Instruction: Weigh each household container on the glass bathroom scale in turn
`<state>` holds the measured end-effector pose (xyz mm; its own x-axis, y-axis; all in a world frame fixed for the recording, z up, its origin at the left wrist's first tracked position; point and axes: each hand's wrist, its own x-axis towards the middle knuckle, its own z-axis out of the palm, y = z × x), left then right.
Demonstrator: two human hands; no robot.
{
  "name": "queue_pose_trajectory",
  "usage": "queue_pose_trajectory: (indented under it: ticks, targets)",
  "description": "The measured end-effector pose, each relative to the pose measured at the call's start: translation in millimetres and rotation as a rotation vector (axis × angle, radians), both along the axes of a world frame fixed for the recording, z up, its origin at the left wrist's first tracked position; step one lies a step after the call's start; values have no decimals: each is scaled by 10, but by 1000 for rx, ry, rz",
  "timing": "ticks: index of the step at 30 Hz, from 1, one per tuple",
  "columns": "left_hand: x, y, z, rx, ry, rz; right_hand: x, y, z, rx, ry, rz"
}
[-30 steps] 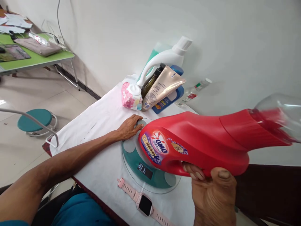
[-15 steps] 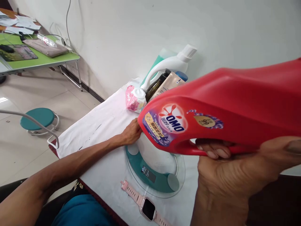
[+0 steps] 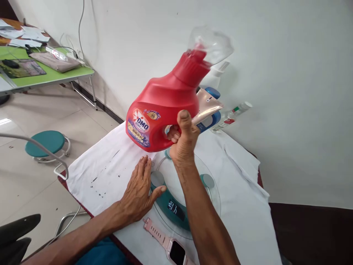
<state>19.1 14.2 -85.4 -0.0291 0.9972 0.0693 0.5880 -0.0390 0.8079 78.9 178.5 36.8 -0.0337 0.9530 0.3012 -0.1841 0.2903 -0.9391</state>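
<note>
We note the red bottle [image 3: 162, 99] held up near the far side of the glass scale [image 3: 164, 195], in the right hand [image 3: 184, 141], fingers curled round its handle [image 3: 165, 143]. Long axis slants: base lower left, clear top [image 3: 212, 44] upper right. Left hand [image 3: 139, 193]: 4 fingers together, thumb apart, below the base in view; we cannot judge the gap. Display [image 3: 175, 210] unreadable; watch [image 3: 176, 252] cut off.
</note>
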Motion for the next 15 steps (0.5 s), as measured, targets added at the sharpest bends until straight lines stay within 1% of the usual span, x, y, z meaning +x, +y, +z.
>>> queue_pose_trajectory:
  ticks: [4, 7, 10, 12, 13, 15]
  targets:
    - [-42, 39, 1, 25, -67, 32, -122, 100, -258, -33, -44, 18]
    - [-66, 79, 35, 35, -115, 63, -102, 186, -372, -13, -71, 4]
    - [-98, 120, 87, 59, -163, 152, -11, 280, -414, 10, -84, -34]
    - [-136, 191, 129, 56, -189, 203, 64, 335, -420, 11, -82, -53]
    - [-161, 244, 149, 48, -196, 216, 99, 359, -422, 14, -78, -57]
    - [-215, 378, 183, 26, -198, 199, 154, 395, -429, 31, -75, -61]
